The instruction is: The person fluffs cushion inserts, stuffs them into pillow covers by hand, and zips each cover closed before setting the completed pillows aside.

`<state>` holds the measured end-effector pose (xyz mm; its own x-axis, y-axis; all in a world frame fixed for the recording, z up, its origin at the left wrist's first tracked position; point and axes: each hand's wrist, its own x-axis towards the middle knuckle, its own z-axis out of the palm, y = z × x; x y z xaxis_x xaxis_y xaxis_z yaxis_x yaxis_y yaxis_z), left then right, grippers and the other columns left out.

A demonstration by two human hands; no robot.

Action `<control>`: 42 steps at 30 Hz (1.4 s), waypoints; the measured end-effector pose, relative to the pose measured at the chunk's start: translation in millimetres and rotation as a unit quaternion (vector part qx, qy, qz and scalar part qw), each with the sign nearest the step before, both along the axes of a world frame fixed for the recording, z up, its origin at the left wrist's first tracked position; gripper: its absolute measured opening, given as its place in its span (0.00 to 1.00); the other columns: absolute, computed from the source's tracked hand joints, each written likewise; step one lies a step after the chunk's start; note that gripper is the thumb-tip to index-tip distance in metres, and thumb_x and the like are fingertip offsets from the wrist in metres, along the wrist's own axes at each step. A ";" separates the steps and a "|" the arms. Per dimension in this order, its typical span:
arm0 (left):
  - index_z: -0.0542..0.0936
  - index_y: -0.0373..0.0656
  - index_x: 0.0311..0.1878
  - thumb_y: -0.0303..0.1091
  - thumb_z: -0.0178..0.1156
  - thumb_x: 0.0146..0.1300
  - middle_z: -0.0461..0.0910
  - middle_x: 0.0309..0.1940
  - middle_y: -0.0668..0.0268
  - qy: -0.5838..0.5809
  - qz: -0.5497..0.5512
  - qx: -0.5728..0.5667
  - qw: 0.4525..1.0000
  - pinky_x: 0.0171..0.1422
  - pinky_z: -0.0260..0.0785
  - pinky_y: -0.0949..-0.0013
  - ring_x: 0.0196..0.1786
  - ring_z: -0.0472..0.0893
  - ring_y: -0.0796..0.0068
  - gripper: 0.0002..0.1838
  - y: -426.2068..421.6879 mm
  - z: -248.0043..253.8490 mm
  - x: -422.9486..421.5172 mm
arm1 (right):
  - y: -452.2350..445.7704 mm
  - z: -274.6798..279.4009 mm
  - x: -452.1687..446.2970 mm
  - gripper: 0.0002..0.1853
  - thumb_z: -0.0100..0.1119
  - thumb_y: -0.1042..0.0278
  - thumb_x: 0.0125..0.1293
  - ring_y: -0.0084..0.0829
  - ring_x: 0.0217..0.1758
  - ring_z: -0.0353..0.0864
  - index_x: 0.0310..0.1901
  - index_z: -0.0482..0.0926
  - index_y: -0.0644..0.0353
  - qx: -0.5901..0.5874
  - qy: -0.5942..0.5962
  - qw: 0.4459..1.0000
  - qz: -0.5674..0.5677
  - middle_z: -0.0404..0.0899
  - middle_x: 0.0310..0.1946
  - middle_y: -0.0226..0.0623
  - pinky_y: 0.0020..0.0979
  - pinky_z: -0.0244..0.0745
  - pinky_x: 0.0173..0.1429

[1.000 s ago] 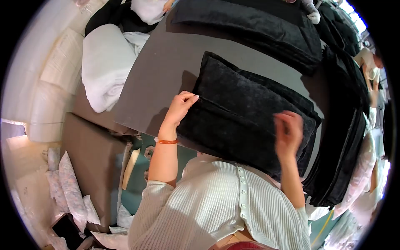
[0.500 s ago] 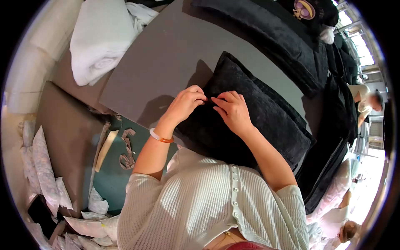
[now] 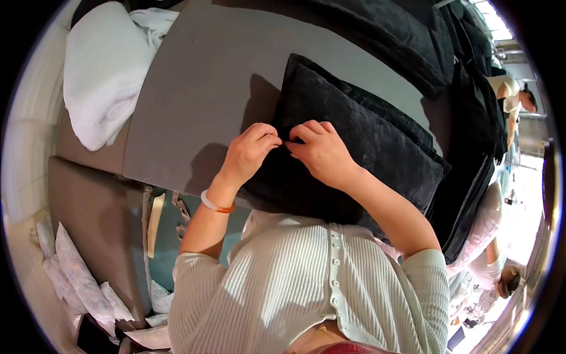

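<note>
A black plush cushion (image 3: 359,124) lies on the grey tabletop right in front of my body. Along its left edge both my hands work close together, fingertips nearly meeting. My left hand (image 3: 250,152), with a white and orange bangle on the wrist, pinches at that edge. My right hand (image 3: 321,152) is bent over the cushion, its thumb and fingers pinched at the same spot. What lies between the fingertips is too small and dark to make out beyond the black fabric.
A white rolled fabric (image 3: 100,76) rests at the upper left. More black plush pieces (image 3: 395,41) lie along the far side, with black fabric (image 3: 471,118) hanging at the right. Patterned stuffed pieces (image 3: 82,277) are at lower left. Two other people (image 3: 513,97) are at the right.
My fingertips have come closer together at the cushion's edge. The camera view has shifted, so the table and surroundings sit differently in the frame.
</note>
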<state>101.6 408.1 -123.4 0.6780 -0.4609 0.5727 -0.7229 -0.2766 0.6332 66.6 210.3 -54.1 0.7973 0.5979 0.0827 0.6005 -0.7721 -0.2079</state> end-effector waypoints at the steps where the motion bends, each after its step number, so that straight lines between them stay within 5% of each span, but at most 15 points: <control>1: 0.81 0.37 0.34 0.19 0.67 0.49 0.79 0.37 0.63 0.018 -0.007 -0.004 1.000 0.39 0.75 0.63 0.38 0.80 0.62 0.08 0.5 1.3 1.7 | -5.1 0.3 -1.7 0.10 0.66 0.70 0.54 0.32 0.49 0.74 0.40 0.85 0.56 0.069 -0.001 0.998 -0.011 0.78 0.41 0.30 0.33 0.68 0.54; 5: 0.83 0.41 0.34 0.28 0.67 0.54 0.78 0.39 0.68 0.155 -0.007 -0.013 0.988 0.42 0.75 0.64 0.42 0.80 0.66 0.04 -1.0 14.3 1.4 | -15.1 3.3 -14.2 0.13 0.68 0.74 0.54 0.37 0.49 0.77 0.43 0.85 0.60 0.154 -0.001 0.988 -0.026 0.80 0.43 0.34 0.38 0.71 0.54; 11: 0.85 0.41 0.32 0.33 0.70 0.54 0.77 0.36 0.68 0.122 -0.017 0.107 0.987 0.41 0.73 0.65 0.43 0.78 0.69 0.07 -6.8 34.6 6.8 | -10.7 17.0 -29.9 0.12 0.69 0.75 0.51 0.37 0.45 0.77 0.39 0.83 0.59 0.132 -0.050 0.987 -0.077 0.79 0.40 0.34 0.36 0.71 0.51; 17: 0.84 0.41 0.33 0.32 0.69 0.54 0.77 0.36 0.68 0.090 -0.014 0.273 0.958 0.42 0.74 0.63 0.44 0.77 0.67 0.06 -9.8 58.1 4.8 | -11.4 -0.3 -47.2 0.08 0.61 0.75 0.50 0.35 0.37 0.73 0.34 0.78 0.59 0.111 -0.050 0.987 -0.106 0.72 0.31 0.34 0.33 0.70 0.44; 23: 0.83 0.40 0.35 0.28 0.67 0.55 0.81 0.34 0.66 0.095 -0.111 0.183 0.972 0.42 0.74 0.62 0.41 0.79 0.64 0.05 -9.4 58.5 12.0 | -10.9 -4.3 -55.3 0.09 0.61 0.74 0.45 0.34 0.34 0.72 0.32 0.78 0.59 0.161 -0.114 0.978 -0.064 0.70 0.29 0.33 0.32 0.72 0.39; 30: 0.84 0.42 0.34 0.32 0.66 0.56 0.83 0.30 0.65 0.114 -0.093 0.224 0.963 0.40 0.72 0.62 0.37 0.79 0.63 0.05 -13.9 66.2 14.6 | -11.9 -10.1 -55.7 0.09 0.60 0.73 0.44 0.33 0.34 0.72 0.32 0.78 0.60 0.186 -0.139 0.972 -0.046 0.70 0.29 0.33 0.32 0.71 0.37; 36: 0.83 0.43 0.29 0.37 0.66 0.55 0.82 0.26 0.66 0.065 -0.168 0.283 0.942 0.39 0.72 0.62 0.34 0.78 0.63 0.07 -25.1 72.6 39.0 | -11.8 -6.2 -54.8 0.08 0.60 0.72 0.45 0.33 0.35 0.73 0.30 0.78 0.60 0.165 -0.114 0.979 -0.040 0.71 0.30 0.33 0.32 0.72 0.39; 42: 0.81 0.41 0.26 0.31 0.65 0.55 0.80 0.24 0.62 -0.085 -0.225 0.335 0.911 0.36 0.74 0.60 0.33 0.79 0.60 0.06 -32.7 64.4 38.0 | -10.2 -1.5 -53.6 0.06 0.64 0.77 0.46 0.32 0.31 0.72 0.29 0.80 0.63 0.175 -0.124 0.976 -0.038 0.71 0.28 0.34 0.31 0.71 0.34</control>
